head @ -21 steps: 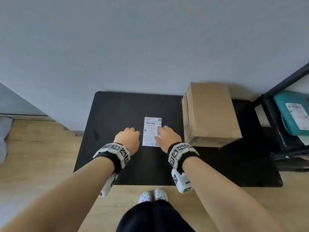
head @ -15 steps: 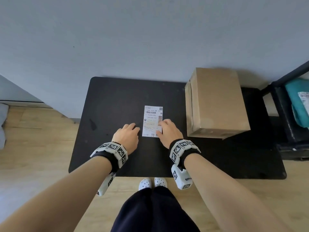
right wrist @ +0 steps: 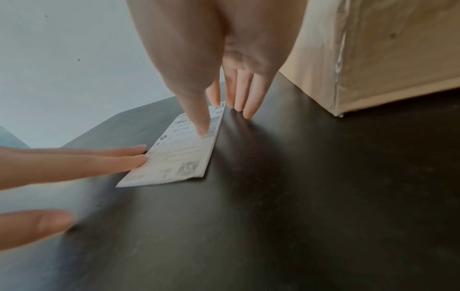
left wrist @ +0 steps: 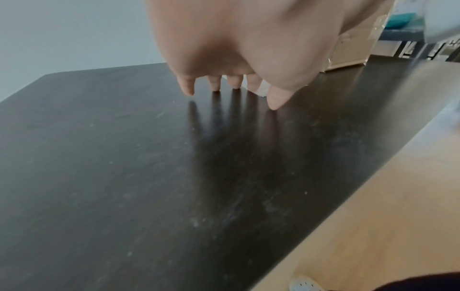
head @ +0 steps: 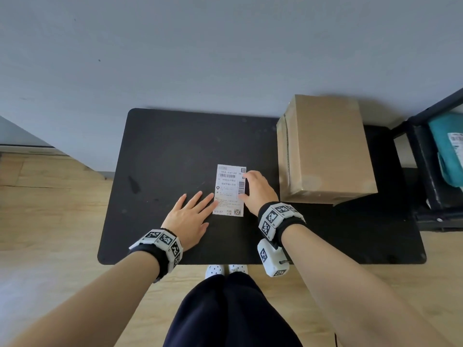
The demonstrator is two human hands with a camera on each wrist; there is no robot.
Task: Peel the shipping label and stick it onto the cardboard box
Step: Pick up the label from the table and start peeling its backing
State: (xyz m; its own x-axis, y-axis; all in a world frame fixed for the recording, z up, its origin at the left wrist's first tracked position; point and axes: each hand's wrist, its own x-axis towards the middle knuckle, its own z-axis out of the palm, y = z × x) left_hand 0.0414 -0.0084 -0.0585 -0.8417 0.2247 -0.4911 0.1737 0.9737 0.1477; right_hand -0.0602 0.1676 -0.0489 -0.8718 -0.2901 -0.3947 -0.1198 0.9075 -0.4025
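Observation:
A white shipping label (head: 230, 190) (right wrist: 179, 155) lies flat on the black table (head: 175, 151). My left hand (head: 190, 216) is spread flat on the table, and its straight fingertips (right wrist: 141, 157) touch the label's left edge. My right hand (head: 255, 189) rests at the label's right edge with straight fingers. Its thumb (right wrist: 199, 126) presses on the label and the other fingers touch the table beside it. The brown cardboard box (head: 323, 149) (right wrist: 373, 51) stands closed to the right of my right hand, a short gap away.
A grey wall runs along the table's far edge. A dark shelf (head: 426, 171) with a teal parcel (head: 448, 146) stands at the right. Wooden floor (head: 50, 209) lies left of and in front of the table.
Both hands have uncurled. The left hand now lies spread flat with fingertips at the label's left edge, and the right hand has slid further up the label's right edge.

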